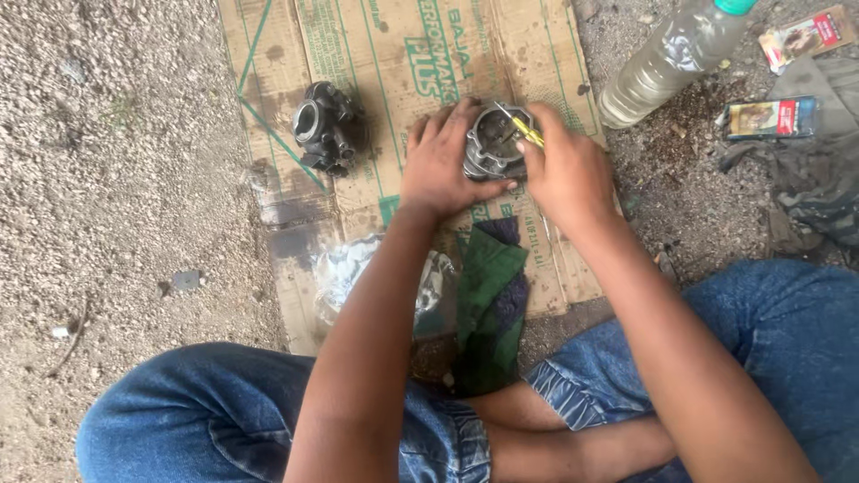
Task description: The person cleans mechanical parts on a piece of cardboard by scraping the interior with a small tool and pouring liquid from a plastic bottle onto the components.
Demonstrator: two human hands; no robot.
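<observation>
We sit over a flattened cardboard sheet (376,54) on gravel. Upper right lies a clear plastic bottle (667,58), partly full of pale liquid. The grey metal housing (492,148) rests mid-cardboard; our left hand (443,165) clasps its left rim, while our right hand (564,174) pinches a yellow-handled screwdriver (522,128), angled down-left into its open bowl.

The ground (116,179) was bare, gritty dirt strewn with small stones, lit by flat, even daylight. A flattened brown cardboard sheet (394,54) with green printing lay across it, stained dark at its near left corner. At the far right, oily dark patches marked the soil (680,116) beside crumpled grey cloth (819,179).
</observation>
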